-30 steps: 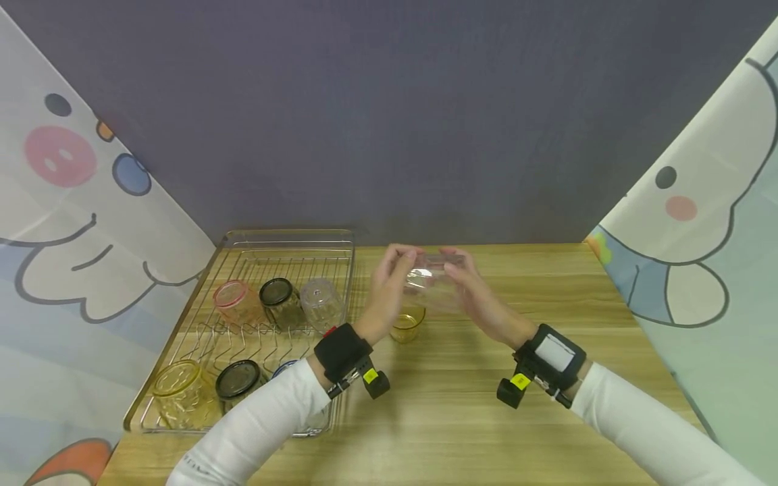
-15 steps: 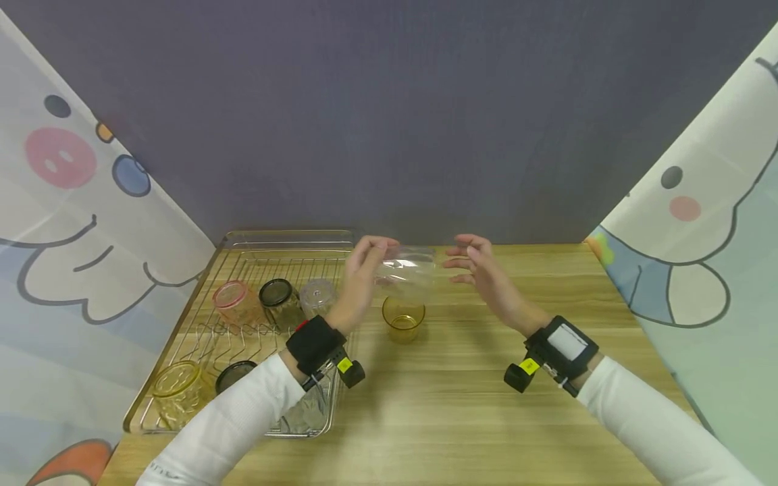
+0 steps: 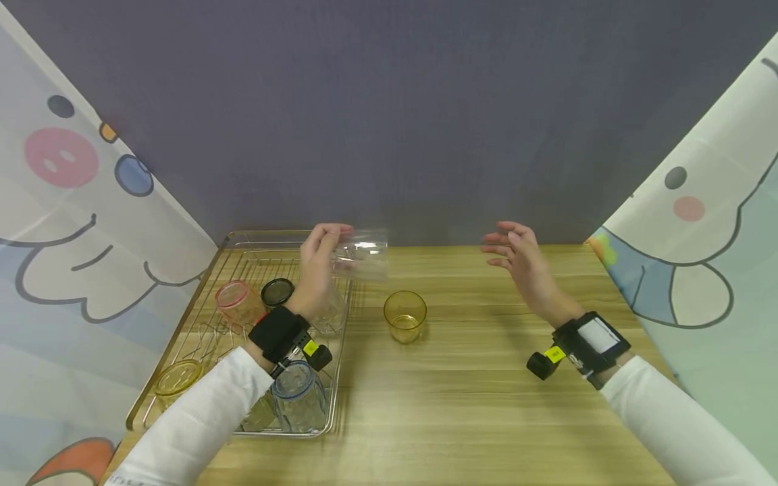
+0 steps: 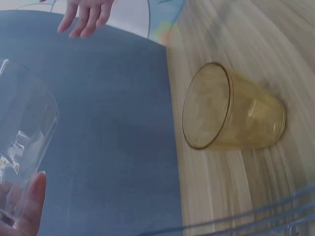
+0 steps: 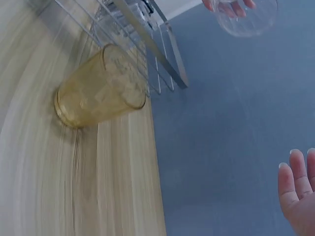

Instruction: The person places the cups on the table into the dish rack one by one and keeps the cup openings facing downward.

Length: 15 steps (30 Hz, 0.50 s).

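Note:
My left hand (image 3: 319,266) grips a clear glass (image 3: 365,255) by its base end, holding it sideways in the air near the rack's right side, mouth to the right. In the left wrist view, the thumb and fingers show against the lower part of that glass (image 4: 22,142). Well off to the right, my right hand (image 3: 523,263) hovers with its fingers spread loosely and nothing in it. An amber glass (image 3: 405,317) stands upright on the table between the hands, apart from both; both wrist views show it too.
A wire dish rack (image 3: 340,378) stands at the left with upturned glasses: a pink one (image 3: 237,304), a dark one (image 3: 277,293), a yellow one (image 3: 177,381) and a blue-rimmed one (image 3: 299,398). My left forearm covers part of it. A dark wall (image 3: 425,135) rises behind the table.
Both hands held the clear glass at first. The right hand has let go and moved right, while the left hand has carried the glass left toward the rack. The amber glass has stayed put.

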Available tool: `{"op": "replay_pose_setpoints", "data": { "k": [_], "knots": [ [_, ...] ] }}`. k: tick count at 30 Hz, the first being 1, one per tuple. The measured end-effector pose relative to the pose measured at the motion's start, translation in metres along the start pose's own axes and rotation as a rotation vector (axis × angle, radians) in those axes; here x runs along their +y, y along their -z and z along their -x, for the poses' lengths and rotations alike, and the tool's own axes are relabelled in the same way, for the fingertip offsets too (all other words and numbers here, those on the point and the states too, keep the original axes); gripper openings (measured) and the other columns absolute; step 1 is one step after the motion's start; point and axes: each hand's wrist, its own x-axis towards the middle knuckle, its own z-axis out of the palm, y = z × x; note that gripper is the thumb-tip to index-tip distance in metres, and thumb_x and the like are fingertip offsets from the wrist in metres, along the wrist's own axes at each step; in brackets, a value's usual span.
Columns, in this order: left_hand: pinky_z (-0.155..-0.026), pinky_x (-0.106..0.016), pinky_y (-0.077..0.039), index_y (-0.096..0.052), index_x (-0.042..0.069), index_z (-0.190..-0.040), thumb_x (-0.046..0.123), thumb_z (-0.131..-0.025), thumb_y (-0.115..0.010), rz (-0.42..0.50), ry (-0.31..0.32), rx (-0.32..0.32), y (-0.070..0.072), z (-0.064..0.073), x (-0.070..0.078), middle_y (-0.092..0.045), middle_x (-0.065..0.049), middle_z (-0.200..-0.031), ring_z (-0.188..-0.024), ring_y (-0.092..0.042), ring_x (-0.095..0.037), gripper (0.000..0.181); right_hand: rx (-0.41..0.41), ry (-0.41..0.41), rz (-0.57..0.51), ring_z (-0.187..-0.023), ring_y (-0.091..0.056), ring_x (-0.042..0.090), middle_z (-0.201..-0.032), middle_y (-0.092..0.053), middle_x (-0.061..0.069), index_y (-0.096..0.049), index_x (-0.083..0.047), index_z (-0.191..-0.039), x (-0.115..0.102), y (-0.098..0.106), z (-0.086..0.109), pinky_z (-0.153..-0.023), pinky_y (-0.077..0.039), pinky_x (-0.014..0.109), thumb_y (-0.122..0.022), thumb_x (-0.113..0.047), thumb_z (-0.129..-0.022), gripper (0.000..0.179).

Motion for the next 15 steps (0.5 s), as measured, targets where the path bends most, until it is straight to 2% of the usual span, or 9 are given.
{"op": "replay_pose_setpoints", "data": {
  "k": [6, 11, 15],
  "knots": [
    [-0.068, -0.023, -0.058, -0.053, 0.003, -0.113, 0.024, -0.108, -0.034, -0.056, -0.036, -0.017, 0.014, -0.005, 0.0, -0.057, 0.003, -0.118, -0.104, -0.055, -0.013, 0.029, 0.038, 0.032, -0.002, -0.111, -0.056, 0.012, -0.119, -0.055, -0.003, -0.034, -0.018, -0.131, -0.002, 0.008, 0.003, -0.095, -0.043, 0.029, -0.037, -0.027, -0.105, 0.028],
    [-0.068, -0.023, -0.058, -0.053, 0.003, -0.115, 0.023, -0.108, -0.033, -0.066, -0.046, 0.009, 0.023, -0.009, 0.0, -0.056, 0.006, -0.117, -0.103, -0.056, -0.013, 0.03, 0.061, 0.056, 0.001, -0.11, -0.058, 0.01, -0.115, -0.06, -0.007, -0.037, -0.019, -0.128, -0.004, 0.011, 0.004, -0.093, -0.043, 0.027, -0.04, -0.022, -0.104, 0.025],
    [-0.068, -0.023, -0.058, -0.053, 0.006, -0.112, 0.022, -0.108, -0.033, -0.058, -0.05, 0.02, 0.027, -0.011, 0.002, -0.056, 0.005, -0.118, -0.107, -0.055, -0.012, 0.027, 0.064, 0.058, 0.025, -0.111, -0.057, 0.01, -0.117, -0.059, -0.006, -0.037, -0.02, -0.129, -0.005, 0.013, 0.004, -0.096, -0.04, 0.028, -0.041, -0.02, -0.104, 0.025]
  ]
}}
